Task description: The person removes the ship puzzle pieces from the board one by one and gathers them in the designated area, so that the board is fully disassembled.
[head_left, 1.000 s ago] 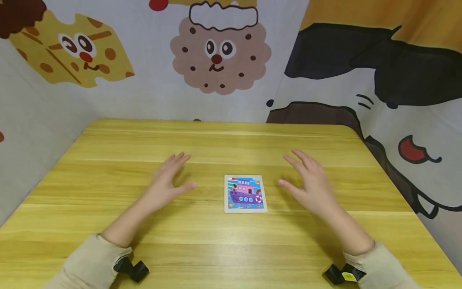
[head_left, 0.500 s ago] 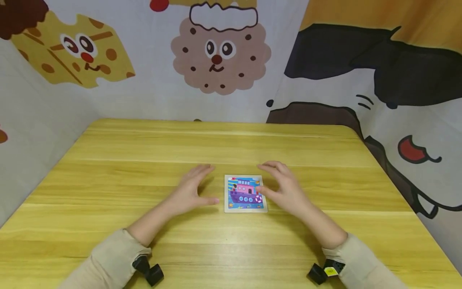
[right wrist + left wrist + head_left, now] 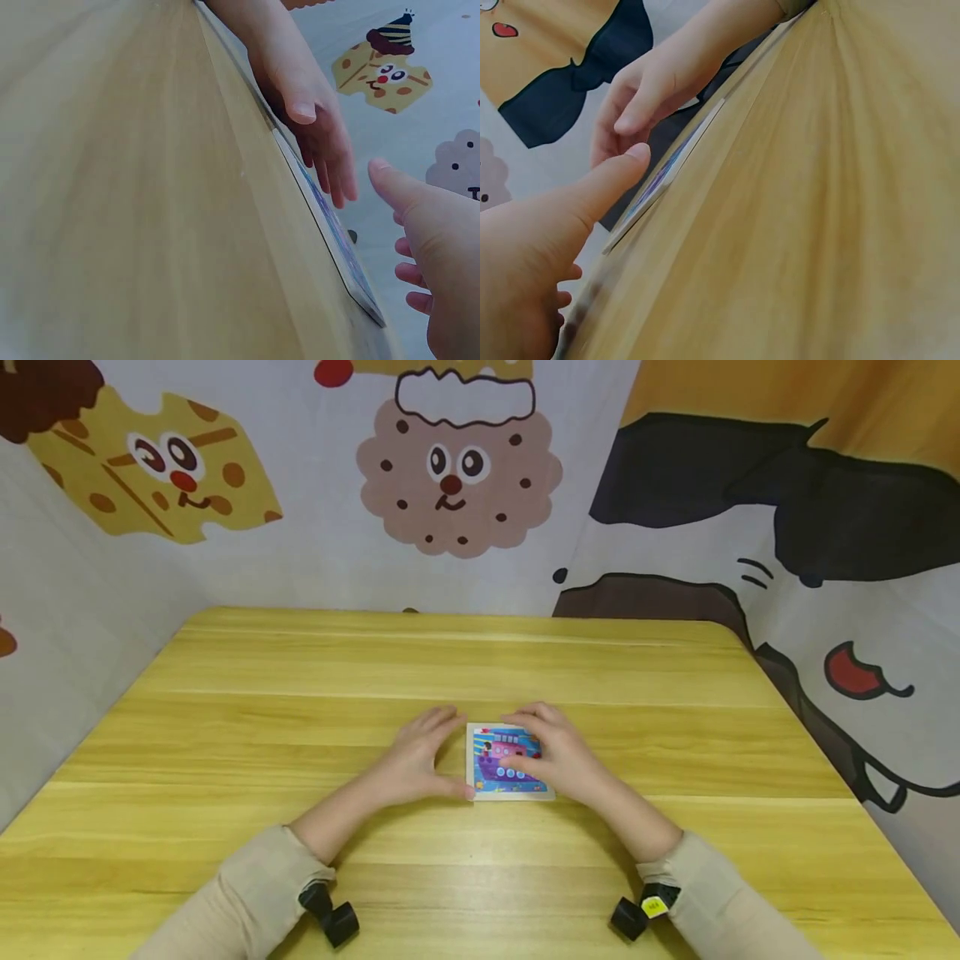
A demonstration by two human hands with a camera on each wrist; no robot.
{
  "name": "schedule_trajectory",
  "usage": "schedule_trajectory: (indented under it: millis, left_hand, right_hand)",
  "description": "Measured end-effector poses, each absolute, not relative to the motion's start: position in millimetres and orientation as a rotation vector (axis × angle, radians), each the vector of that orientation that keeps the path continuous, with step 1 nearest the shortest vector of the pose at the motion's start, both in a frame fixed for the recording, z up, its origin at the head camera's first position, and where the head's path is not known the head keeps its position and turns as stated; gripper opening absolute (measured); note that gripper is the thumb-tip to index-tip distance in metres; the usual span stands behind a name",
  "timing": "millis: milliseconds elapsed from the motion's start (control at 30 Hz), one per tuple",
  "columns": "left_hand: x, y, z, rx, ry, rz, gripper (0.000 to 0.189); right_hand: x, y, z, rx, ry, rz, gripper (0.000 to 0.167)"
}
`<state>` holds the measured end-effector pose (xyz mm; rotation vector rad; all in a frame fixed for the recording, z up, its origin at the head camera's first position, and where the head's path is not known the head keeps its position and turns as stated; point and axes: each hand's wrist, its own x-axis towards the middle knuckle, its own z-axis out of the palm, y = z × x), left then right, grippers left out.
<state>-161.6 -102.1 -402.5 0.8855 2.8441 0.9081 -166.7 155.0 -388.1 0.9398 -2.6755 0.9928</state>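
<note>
A flat square board [image 3: 487, 774] with a pale border and a printed picture of a purple and pink ship lies on the table. My left hand [image 3: 420, 762] is at its left side, thumb tip by the near left corner and the other fingers by the far left one. Over the board's right part hovers my right hand [image 3: 561, 756], covering some of the picture. In the left wrist view, the left thumb [image 3: 615, 180] is stretched out above the board's edge. The right wrist view shows the right thumb [image 3: 390, 180] raised over the board [image 3: 322, 217]. Neither hand grips it.
The board rests on a wood-grain table [image 3: 465, 893]. Behind the table hangs a cloth [image 3: 315, 560] printed with cartoon food figures. Each wrist wears a small black camera, the left one [image 3: 330, 914] and the right one [image 3: 641, 910], close above the tabletop.
Both hands have moved inward from either side toward the board. The left has reached its left edge, and the right has come over its right part. The board has stayed in place.
</note>
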Motion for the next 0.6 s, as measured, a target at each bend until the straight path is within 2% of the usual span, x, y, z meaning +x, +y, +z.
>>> schedule_trajectory:
  millis: [600]
  left_hand:
    - [-164,-99,-402,0.889,2.834,0.712,0.114]
  right_hand:
    - [-186,132,-399,0.989,-2.741,0.884,0.047]
